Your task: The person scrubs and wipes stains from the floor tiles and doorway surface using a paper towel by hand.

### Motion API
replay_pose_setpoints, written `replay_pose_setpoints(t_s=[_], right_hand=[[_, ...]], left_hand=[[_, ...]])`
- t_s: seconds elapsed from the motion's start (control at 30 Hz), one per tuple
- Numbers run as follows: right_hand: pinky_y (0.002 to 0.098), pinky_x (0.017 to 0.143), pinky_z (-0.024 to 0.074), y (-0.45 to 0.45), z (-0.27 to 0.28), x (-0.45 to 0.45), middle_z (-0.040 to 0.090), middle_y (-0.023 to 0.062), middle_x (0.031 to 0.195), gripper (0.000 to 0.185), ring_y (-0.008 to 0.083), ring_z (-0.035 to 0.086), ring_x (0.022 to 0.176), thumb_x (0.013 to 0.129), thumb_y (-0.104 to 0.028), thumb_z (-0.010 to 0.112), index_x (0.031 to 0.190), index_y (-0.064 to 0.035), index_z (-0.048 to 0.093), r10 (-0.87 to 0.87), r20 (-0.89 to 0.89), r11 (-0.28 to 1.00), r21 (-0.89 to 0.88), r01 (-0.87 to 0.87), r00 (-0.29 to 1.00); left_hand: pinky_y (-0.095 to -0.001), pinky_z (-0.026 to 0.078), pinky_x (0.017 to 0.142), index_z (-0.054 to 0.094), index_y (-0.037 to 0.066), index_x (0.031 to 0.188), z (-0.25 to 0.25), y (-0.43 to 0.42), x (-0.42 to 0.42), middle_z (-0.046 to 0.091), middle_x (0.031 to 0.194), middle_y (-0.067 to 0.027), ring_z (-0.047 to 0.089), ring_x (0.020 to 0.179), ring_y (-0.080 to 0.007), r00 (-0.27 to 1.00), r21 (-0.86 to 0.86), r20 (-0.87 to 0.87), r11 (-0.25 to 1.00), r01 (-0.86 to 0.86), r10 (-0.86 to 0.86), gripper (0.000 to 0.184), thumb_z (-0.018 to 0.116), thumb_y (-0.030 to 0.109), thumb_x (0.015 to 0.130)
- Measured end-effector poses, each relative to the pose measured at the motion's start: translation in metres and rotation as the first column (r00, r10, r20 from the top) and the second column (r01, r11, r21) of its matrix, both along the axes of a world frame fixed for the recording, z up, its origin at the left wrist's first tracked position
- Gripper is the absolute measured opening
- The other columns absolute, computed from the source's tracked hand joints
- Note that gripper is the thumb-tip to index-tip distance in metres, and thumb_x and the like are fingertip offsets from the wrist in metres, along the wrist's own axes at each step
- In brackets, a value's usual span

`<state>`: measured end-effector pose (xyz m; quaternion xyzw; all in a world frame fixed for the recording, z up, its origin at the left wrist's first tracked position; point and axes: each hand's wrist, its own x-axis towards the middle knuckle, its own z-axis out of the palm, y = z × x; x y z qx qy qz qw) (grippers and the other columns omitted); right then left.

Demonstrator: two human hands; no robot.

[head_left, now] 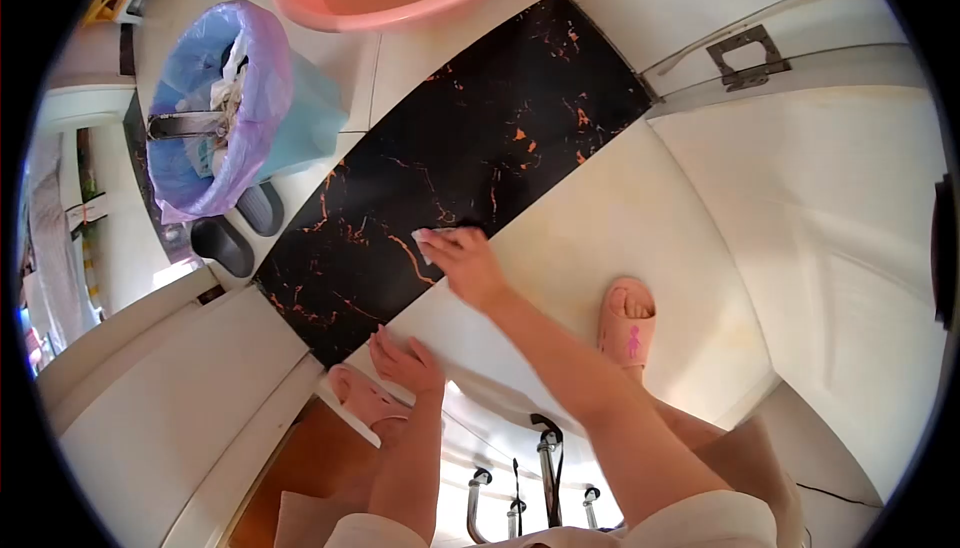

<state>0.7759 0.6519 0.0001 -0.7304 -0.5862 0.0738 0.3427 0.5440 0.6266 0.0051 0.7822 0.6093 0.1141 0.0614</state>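
My right hand (466, 264) presses a small white cloth or tissue (424, 245) onto the black marble-patterned floor strip (445, 163) with orange veins. The fingers cover much of the white piece, so its kind is unclear. My left hand (407, 361) is lower and to the left, just above the pink slipper (368, 398) on my left foot and beside the strip's near edge. Its fingers are apart and nothing is in them. Another pink slipper (628, 320) is on my right foot, on the pale floor.
A blue bin (305, 133) lined with a purple bag holds rubbish. Near it lie dark grey slippers (222, 245). A pink basin (400, 18) stands beyond the strip. Door frames flank both ends, with a metal strike plate (748, 57) at right. Wheeled chrome legs (548, 468) are below me.
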Motion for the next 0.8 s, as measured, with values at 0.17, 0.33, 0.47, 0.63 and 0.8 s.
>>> replay_pose_setpoints(t_s=[0.17, 0.33, 0.47, 0.63, 0.8], right_hand=[[0.0444, 0.085, 0.0454, 0.012, -0.002, 0.167, 0.067, 0.0058, 0.099, 0.028, 0.0273, 0.059, 0.095, 0.082, -0.011, 0.063, 0.106, -0.0206, 0.072, -0.305, 0.165, 0.952, 0.038, 0.303, 0.938], [0.0412, 0.080, 0.0451, 0.013, -0.007, 0.264, 0.063, 0.0139, 0.081, 0.019, 0.0275, 0.059, 0.082, 0.085, -0.010, 0.062, 0.102, -0.0083, 0.070, -0.774, 0.161, 0.629, 0.094, 0.771, 0.612], [0.0323, 0.078, 0.0461, 0.071, 0.020, 0.110, 0.063, 0.0066, 0.091, 0.031, 0.0148, 0.055, 0.083, 0.096, -0.032, 0.063, 0.090, -0.0013, 0.063, -0.446, -0.663, 0.830, -0.054, 0.556, 0.602], [0.0397, 0.076, 0.0499, 0.098, 0.018, 0.059, 0.064, 0.0122, 0.091, 0.015, 0.0309, 0.060, 0.084, 0.093, -0.021, 0.063, 0.101, -0.0084, 0.066, 0.047, -0.457, 0.995, 0.103, 0.001, 0.888], [0.0467, 0.075, 0.0463, 0.097, 0.015, 0.254, 0.062, 0.0168, 0.078, 0.034, 0.0347, 0.061, 0.082, 0.093, -0.036, 0.058, 0.078, -0.0103, 0.074, -0.467, -0.189, 0.879, 0.004, 0.477, 0.863]], left_hand=[[-0.0551, 0.027, 0.111, 0.038, -0.005, 0.144, -0.004, 0.103, 0.074, 0.035, 0.145, -0.0322, 0.034, 0.134, -0.0475, 0.987, 0.053, 0.046, 0.986, -0.156, 0.154, 0.064, 0.052, 0.038, 0.098], [-0.0559, 0.019, 0.118, 0.021, -0.008, 0.151, -0.026, 0.147, 0.187, 0.019, 0.156, -0.0329, 0.017, 0.147, -0.0456, 0.733, 0.069, -0.101, 0.740, -0.669, 0.672, 0.081, 0.043, 0.050, 0.099], [-0.0570, 0.019, 0.117, 0.021, -0.008, 0.151, -0.030, 0.150, 0.185, 0.019, 0.156, -0.0330, 0.018, 0.147, -0.0443, 0.737, 0.082, -0.105, 0.745, -0.663, 0.667, 0.081, 0.042, 0.050, 0.099], [-0.0572, 0.016, 0.118, 0.018, -0.003, 0.154, -0.024, 0.149, 0.189, 0.017, 0.157, -0.0318, 0.016, 0.148, -0.0437, 0.715, 0.022, -0.162, 0.726, -0.687, 0.681, 0.079, 0.040, 0.051, 0.100], [-0.0579, 0.015, 0.118, 0.015, 0.001, 0.155, -0.017, 0.150, 0.192, 0.015, 0.158, -0.0312, 0.013, 0.148, -0.0446, 0.724, -0.001, -0.198, 0.739, -0.674, 0.661, 0.075, 0.036, 0.049, 0.102]])
